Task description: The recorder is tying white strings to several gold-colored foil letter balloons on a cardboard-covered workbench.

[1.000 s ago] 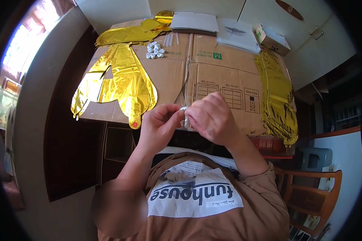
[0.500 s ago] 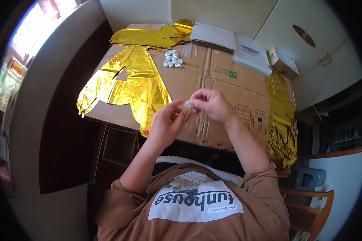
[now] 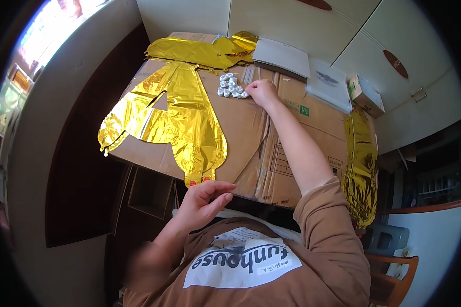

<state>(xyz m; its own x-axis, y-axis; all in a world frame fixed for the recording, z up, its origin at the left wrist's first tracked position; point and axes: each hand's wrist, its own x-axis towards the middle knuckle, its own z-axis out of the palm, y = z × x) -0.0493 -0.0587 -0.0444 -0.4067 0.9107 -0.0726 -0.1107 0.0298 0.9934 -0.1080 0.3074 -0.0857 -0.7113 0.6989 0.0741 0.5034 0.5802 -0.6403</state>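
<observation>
My right hand [image 3: 264, 93] reaches across to a cluster of small white rolls [image 3: 229, 86], which look like ribbon or tape. Its fingertips are closed at a roll [image 3: 245, 94] on the cluster's right side. Nearer to me, my left hand [image 3: 207, 202] hovers by the front edge of the cardboard, thumb and fingers apart, with nothing visible in it. Just beyond that hand are the two red-marked tabs of a flat gold foil balloon [image 3: 184, 115], shaped like a letter A.
Flattened cardboard [image 3: 241, 143] covers the table. More gold foil [image 3: 189, 52] lies at the back left, and another piece [image 3: 360, 163] along the right edge. Clear straws [image 3: 248, 74], a white box [image 3: 281, 57], a clear-covered packet [image 3: 329, 84] and a small carton [image 3: 366, 94] stand at the back.
My hands were together over the cardboard with a small whitish thing at the fingertips. The right has moved away to the white rolls; the left has come back toward me and opened.
</observation>
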